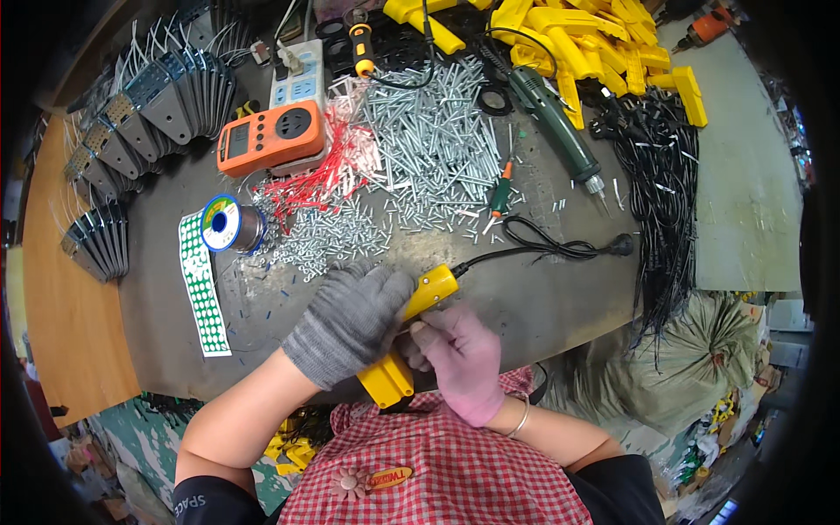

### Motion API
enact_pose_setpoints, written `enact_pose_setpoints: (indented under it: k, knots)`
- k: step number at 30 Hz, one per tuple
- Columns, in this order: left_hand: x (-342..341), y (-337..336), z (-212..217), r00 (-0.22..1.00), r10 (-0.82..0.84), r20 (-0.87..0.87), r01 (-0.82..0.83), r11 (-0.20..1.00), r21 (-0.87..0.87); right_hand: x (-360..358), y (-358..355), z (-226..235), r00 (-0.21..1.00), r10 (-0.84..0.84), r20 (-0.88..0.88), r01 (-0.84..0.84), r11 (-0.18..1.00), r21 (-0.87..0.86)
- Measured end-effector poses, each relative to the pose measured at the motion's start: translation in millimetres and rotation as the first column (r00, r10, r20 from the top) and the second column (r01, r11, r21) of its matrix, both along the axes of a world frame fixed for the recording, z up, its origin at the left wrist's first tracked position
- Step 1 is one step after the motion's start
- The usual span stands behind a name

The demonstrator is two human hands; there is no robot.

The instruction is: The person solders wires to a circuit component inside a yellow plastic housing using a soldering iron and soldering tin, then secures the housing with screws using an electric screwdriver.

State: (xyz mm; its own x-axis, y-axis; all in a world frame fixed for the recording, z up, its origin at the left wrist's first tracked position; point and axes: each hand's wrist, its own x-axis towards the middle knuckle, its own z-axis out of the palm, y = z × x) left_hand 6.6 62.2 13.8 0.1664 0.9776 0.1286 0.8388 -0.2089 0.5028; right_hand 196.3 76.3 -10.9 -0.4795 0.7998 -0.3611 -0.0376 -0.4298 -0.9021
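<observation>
at far left, see fanned grey metal brackets. next, note white lettering on the black left sleeve, then green-and-white dot stickers, a wire spool with a printed label, and an orange plug-in power meter, display unreadable.

mid-view, find the left hand in a grey glove, wrapped firmly around a yellow plastic handle housing, slanted over the near edge of the table. expect a light, stiff, smooth body, perhaps slippery under knit fabric; best to grasp around the middle, clear of the black cord, likely flexible enough to tug. below, note a lettered patch on the checked apron.

beside the housing, see the right hand in a pink glove, fingers curled; cannot tell whether pinching anything. farther right, see a green electric screwdriver and bundled black cords.
</observation>
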Motion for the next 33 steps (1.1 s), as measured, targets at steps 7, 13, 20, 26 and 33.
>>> enact_pose_setpoints:
  k: [7,13,20,26,33]
  knots:
    - [-7.6,-3.6,-7.6,0.975,0.139,0.172,-0.109,0.979,-0.174,1.9,6.4,12.3,0.991,0.131,0.009,-0.13,0.961,0.243]
    - [-2.2,-1.2,5.8,0.999,0.033,-0.013,-0.033,0.999,0.005,-1.2,-0.8,-3.5,0.997,0.019,-0.071,-0.032,0.984,-0.176]
    - [-3.4,-10.1,-5.0,0.993,0.092,-0.078,-0.073,0.972,0.222,4.4,7.4,5.2,0.918,0.332,0.218,-0.397,0.768,0.502]
    - [-5.4,-8.9,-2.8,0.978,0.206,-0.035,-0.202,0.975,0.087,17.6,95.4,38.7,0.852,0.248,0.462,-0.524,0.41,0.747]
    - [32.5,-14.6,1.0,0.946,0.166,-0.278,-0.187,0.981,-0.052,37.0,275.6,26.7,0.261,-0.619,0.741,-0.717,0.39,0.578]
